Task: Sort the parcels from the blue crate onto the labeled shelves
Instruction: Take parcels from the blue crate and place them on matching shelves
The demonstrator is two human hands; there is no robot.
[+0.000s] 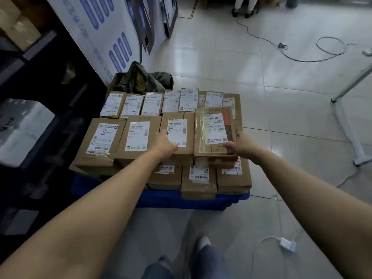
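Crate (161, 200) at my 12 is heaped with parcels, so I'd say sorting has barely begun. Left hand (164, 142) rests loosely on a middle box (177, 133); right hand (243, 144) grasps the taped box (215, 131) at 1 o'clock. Shelves (30, 97) at 9.

Both forearms are bare, with no sleeves, watch or bracelet visible on them. The left hand (164, 144) and the right hand (244, 147) wear no gloves. Lower in the view, the legs are in blue-grey trousers (209, 262), and one light grey shoe (203, 242) shows its rounded toe
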